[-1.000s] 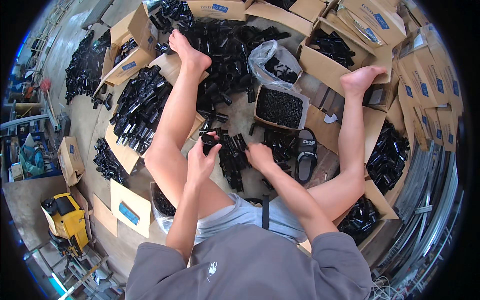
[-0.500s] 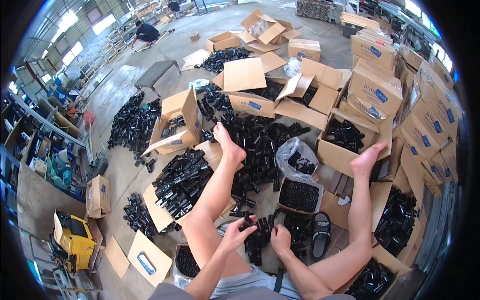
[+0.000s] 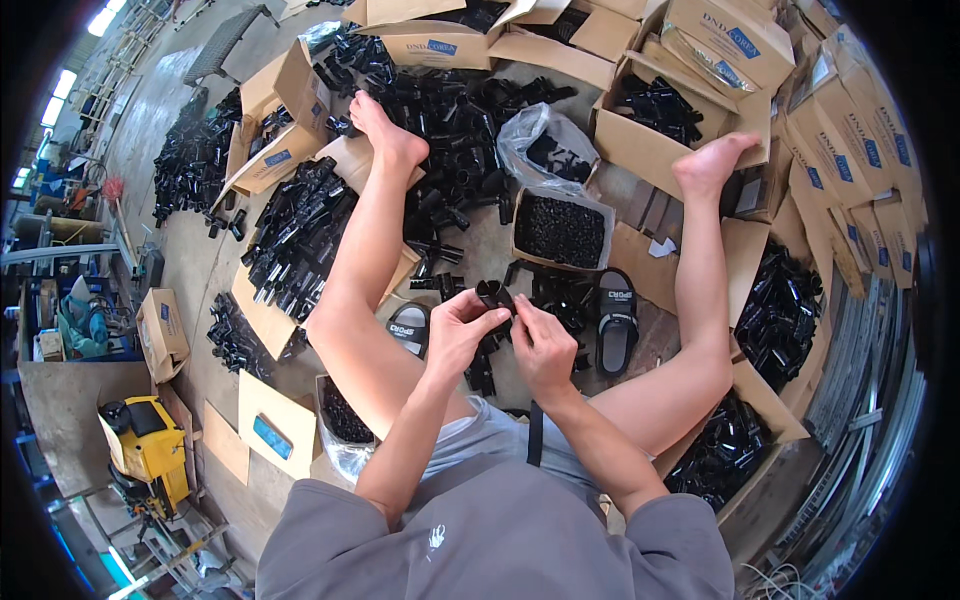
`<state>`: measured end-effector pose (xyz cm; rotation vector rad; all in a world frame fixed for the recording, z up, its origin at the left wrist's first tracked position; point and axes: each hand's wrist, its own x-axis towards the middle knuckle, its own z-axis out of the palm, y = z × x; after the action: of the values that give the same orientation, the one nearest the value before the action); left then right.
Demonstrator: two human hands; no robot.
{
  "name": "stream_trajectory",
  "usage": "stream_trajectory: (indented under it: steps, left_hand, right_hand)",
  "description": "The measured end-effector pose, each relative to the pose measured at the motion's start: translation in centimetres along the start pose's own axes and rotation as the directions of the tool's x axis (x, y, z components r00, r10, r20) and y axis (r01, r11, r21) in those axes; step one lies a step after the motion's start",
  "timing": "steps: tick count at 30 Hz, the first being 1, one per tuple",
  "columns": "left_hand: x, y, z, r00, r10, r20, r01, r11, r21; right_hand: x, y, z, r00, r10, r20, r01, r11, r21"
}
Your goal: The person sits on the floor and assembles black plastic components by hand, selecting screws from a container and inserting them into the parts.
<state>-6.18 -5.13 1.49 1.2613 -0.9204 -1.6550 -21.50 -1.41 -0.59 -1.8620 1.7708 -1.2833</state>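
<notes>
Between my legs, my left hand [image 3: 462, 326] holds a short black tubular part [image 3: 492, 292] with its open end up. My right hand [image 3: 545, 345] pinches at the right side of the same part, its fingertips close to those of the left. Whether a smaller piece sits between the right fingertips is hidden. Just beyond my hands stands a carton of small black pieces [image 3: 560, 230]. More black tubular parts [image 3: 563, 298] lie loose on the floor behind my right hand.
Black sandals [image 3: 616, 325] lie on either side of my hands. A bag-lined box [image 3: 548, 150], open cartons [image 3: 640, 125] and heaps of black parts [image 3: 300, 230] surround my legs. A phone [image 3: 272, 436] rests on cardboard at left, near a yellow machine [image 3: 150, 450]. Stacked cartons [image 3: 850, 150] line the right.
My view has tilted downward. The right hand has come up from the loose parts to meet the left hand at the black tubular part, which is now held upright.
</notes>
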Motion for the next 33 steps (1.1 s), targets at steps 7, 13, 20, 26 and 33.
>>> stream_trajectory:
  steps: [7,13,20,26,33]
  left_hand:
    - [-0.1,-0.7,0.6,1.0,0.001,-0.023,0.001,0.997,0.076]
    - [1.0,-0.8,0.1,0.999,-0.028,0.037,0.027,0.999,0.039]
    - [2.0,-1.5,-0.5,0.997,-0.083,0.009,0.083,0.996,0.024]
    - [2.8,-2.6,-2.9,0.991,-0.124,-0.043,0.124,0.992,-0.007]
    - [2.3,-2.9,-4.8,0.987,-0.152,-0.058,0.149,0.987,-0.057]
  right_hand:
    - [-0.9,0.0,0.3,0.999,-0.016,-0.047,0.014,0.998,-0.054]
    - [-0.4,0.2,0.2,1.0,-0.025,-0.005,0.025,0.999,-0.031]
    - [0.9,1.2,0.8,0.997,-0.056,0.062,0.052,0.996,0.074]
    - [5.9,11.9,3.8,0.967,0.25,0.056,-0.25,0.968,0.005]
    - [10.5,21.0,7.3,0.759,0.324,0.565,-0.127,0.925,-0.359]
